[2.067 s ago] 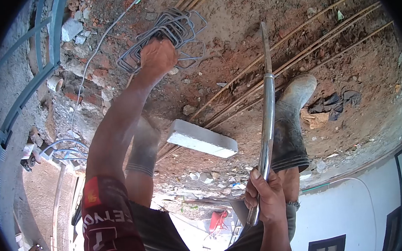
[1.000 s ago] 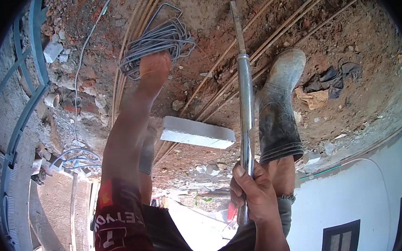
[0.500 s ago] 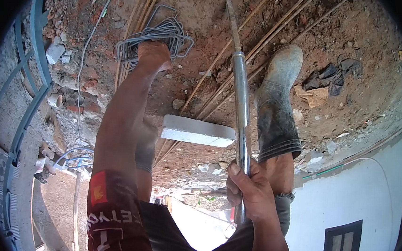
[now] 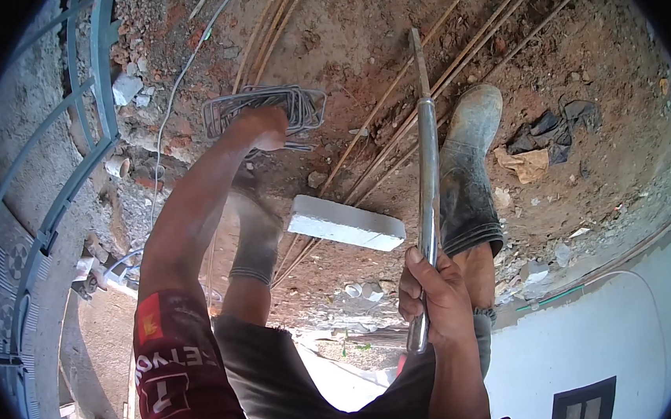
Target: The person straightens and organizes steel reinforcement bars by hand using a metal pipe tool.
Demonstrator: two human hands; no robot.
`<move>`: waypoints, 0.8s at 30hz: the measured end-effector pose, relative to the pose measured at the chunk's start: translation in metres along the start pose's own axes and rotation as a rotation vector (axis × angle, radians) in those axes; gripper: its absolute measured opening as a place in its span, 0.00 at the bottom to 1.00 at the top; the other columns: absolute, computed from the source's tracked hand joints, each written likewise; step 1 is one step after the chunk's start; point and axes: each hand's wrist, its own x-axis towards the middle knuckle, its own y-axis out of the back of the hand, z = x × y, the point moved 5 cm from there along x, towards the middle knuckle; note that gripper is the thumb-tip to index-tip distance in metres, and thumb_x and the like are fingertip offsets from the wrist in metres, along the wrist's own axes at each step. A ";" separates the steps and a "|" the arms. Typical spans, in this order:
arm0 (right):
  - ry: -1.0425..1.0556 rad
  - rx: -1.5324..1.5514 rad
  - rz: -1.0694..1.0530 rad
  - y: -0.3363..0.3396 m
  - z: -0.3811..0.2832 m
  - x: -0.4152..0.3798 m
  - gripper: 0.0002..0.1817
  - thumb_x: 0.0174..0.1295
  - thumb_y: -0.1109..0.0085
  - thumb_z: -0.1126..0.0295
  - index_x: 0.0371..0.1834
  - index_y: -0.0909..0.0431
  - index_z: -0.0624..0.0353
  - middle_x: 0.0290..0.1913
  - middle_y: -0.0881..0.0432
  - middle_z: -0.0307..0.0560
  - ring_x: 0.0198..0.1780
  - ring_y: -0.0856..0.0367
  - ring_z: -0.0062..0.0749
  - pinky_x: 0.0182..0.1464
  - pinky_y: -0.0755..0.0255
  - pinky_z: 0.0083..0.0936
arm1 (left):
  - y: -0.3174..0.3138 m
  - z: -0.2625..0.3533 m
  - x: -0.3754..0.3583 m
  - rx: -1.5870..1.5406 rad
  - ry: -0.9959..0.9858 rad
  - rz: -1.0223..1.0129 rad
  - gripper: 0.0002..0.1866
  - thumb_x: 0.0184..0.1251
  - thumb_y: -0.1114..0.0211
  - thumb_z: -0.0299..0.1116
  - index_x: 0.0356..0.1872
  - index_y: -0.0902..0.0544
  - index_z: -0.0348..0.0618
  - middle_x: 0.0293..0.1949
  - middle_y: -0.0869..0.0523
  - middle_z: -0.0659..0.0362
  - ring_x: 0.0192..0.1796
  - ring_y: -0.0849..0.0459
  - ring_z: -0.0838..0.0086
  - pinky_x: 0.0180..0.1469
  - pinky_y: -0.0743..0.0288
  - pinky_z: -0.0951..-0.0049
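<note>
The bare ground [image 4: 352, 19], brownish earth, is the largest thing. Across it lie the long thin rods [image 4: 511, 11], slanting from the far R side toward the legs. Next is the shiny metal tube [image 4: 429, 171], w/ a flat bar [image 4: 420, 64] at its far end; the R hand [image 4: 445, 299] is clenched around its near part. The R boot [image 4: 466, 168] is just beside the tube in this view. The bundle of wire loops [image 4: 267, 97] is ahead, at the L side; the L hand [image 4: 262, 127] grasps it, but the fingertips are hidden, so I can't tell how many loops they catch. The white block [image 4: 344, 223] lies btw. the R boot and the L boot [image 4: 255, 239], apart from both hands.

The step in hand, I think, is handling of the loops, while the R hand only holds the tube. IMO the next move calls for a firm L grip, w/o tangling, and the tube clear of the wire.
</note>
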 end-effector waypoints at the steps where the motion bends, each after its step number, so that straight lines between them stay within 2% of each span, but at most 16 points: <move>1: 0.003 -0.021 -0.004 -0.001 -0.001 -0.001 0.11 0.64 0.39 0.63 0.34 0.29 0.56 0.18 0.32 0.35 0.14 0.35 0.17 0.15 0.40 0.16 | -0.008 -0.005 -0.010 -0.092 -0.059 -0.014 0.17 0.53 0.37 0.35 0.39 0.18 0.30 0.42 0.16 0.42 0.46 0.16 0.59 0.46 0.23 0.60; 2: 0.007 -0.022 -0.011 -0.001 -0.001 -0.003 0.11 0.64 0.39 0.63 0.34 0.29 0.56 0.18 0.32 0.35 0.14 0.35 0.17 0.15 0.40 0.16 | -0.016 -0.010 -0.024 -0.183 -0.120 -0.028 0.20 0.51 0.34 0.40 0.35 0.18 0.27 0.36 0.16 0.41 0.40 0.15 0.57 0.43 0.22 0.61; 4: 0.006 -0.006 -0.043 -0.002 0.000 -0.007 0.10 0.64 0.39 0.64 0.34 0.29 0.55 0.18 0.32 0.35 0.14 0.35 0.17 0.15 0.40 0.16 | -0.034 -0.016 -0.055 -0.342 -0.105 -0.137 0.27 0.48 0.30 0.45 0.37 0.19 0.26 0.35 0.15 0.42 0.38 0.15 0.59 0.40 0.23 0.62; 6: 0.036 0.003 -0.067 0.000 -0.001 -0.010 0.09 0.65 0.39 0.65 0.34 0.29 0.54 0.18 0.32 0.34 0.14 0.35 0.17 0.15 0.40 0.16 | -0.069 -0.021 -0.081 -0.688 -0.019 -0.294 0.28 0.49 0.29 0.46 0.41 0.19 0.27 0.35 0.15 0.45 0.38 0.15 0.63 0.40 0.24 0.64; 8: 0.058 0.007 -0.098 0.004 -0.004 -0.013 0.09 0.65 0.40 0.65 0.33 0.30 0.53 0.18 0.32 0.33 0.14 0.35 0.16 0.15 0.40 0.16 | -0.064 -0.012 -0.125 -0.578 0.033 -0.099 0.25 0.50 0.26 0.40 0.43 0.19 0.30 0.35 0.14 0.51 0.39 0.15 0.68 0.44 0.23 0.69; 10: 0.105 0.016 -0.110 0.009 -0.005 -0.019 0.09 0.64 0.39 0.65 0.31 0.31 0.52 0.17 0.32 0.33 0.13 0.35 0.15 0.14 0.40 0.16 | -0.104 -0.004 -0.143 -1.294 -0.208 -0.064 0.22 0.50 0.25 0.31 0.45 0.20 0.32 0.36 0.14 0.54 0.40 0.15 0.70 0.49 0.24 0.72; 12: 0.118 0.043 -0.124 0.011 -0.005 -0.024 0.10 0.64 0.39 0.65 0.31 0.31 0.51 0.17 0.32 0.32 0.13 0.35 0.15 0.14 0.39 0.15 | -0.111 0.016 -0.183 -1.685 -0.236 -0.135 0.22 0.48 0.25 0.25 0.47 0.20 0.34 0.37 0.13 0.55 0.41 0.15 0.70 0.50 0.24 0.71; 14: 0.211 0.052 -0.168 0.018 -0.003 -0.029 0.10 0.64 0.38 0.65 0.32 0.31 0.51 0.17 0.32 0.32 0.13 0.35 0.15 0.14 0.39 0.15 | -0.099 0.039 -0.238 -1.874 -0.233 -0.210 0.25 0.48 0.26 0.25 0.51 0.23 0.34 0.42 0.15 0.54 0.44 0.17 0.66 0.51 0.24 0.66; 16: 0.279 0.064 -0.209 0.024 -0.009 -0.047 0.10 0.64 0.38 0.64 0.33 0.32 0.51 0.17 0.32 0.31 0.13 0.35 0.15 0.13 0.39 0.16 | -0.093 0.056 -0.276 -1.920 -0.391 -0.112 0.24 0.49 0.27 0.25 0.50 0.23 0.35 0.38 0.14 0.54 0.40 0.15 0.67 0.47 0.22 0.66; 18: 0.397 0.083 -0.206 0.030 -0.029 -0.092 0.10 0.64 0.38 0.65 0.34 0.32 0.52 0.16 0.32 0.32 0.13 0.34 0.16 0.13 0.40 0.15 | -0.071 0.076 -0.328 -2.024 -0.393 -0.058 0.21 0.49 0.28 0.23 0.47 0.22 0.35 0.37 0.15 0.52 0.40 0.15 0.64 0.46 0.21 0.64; 20: 0.395 -0.066 -0.103 0.057 -0.046 -0.136 0.08 0.63 0.38 0.66 0.33 0.28 0.54 0.16 0.31 0.33 0.12 0.35 0.15 0.12 0.40 0.15 | -0.060 0.091 -0.363 -2.110 -0.567 0.088 0.18 0.51 0.31 0.21 0.46 0.22 0.35 0.37 0.15 0.51 0.42 0.16 0.62 0.47 0.21 0.62; 22: 0.409 -0.235 -0.050 0.093 -0.063 -0.179 0.07 0.60 0.37 0.68 0.32 0.25 0.58 0.18 0.27 0.36 0.14 0.31 0.20 0.15 0.37 0.19 | -0.023 0.117 -0.411 -2.173 -0.741 0.152 0.17 0.52 0.34 0.21 0.45 0.23 0.36 0.37 0.16 0.51 0.45 0.17 0.61 0.48 0.22 0.58; 24: 0.624 -0.559 0.126 0.150 -0.070 -0.195 0.11 0.57 0.35 0.65 0.28 0.23 0.62 0.20 0.23 0.41 0.18 0.25 0.27 0.21 0.32 0.26 | 0.009 0.143 -0.451 -2.241 -0.737 0.337 0.17 0.51 0.31 0.25 0.44 0.25 0.42 0.33 0.21 0.57 0.41 0.20 0.63 0.49 0.26 0.59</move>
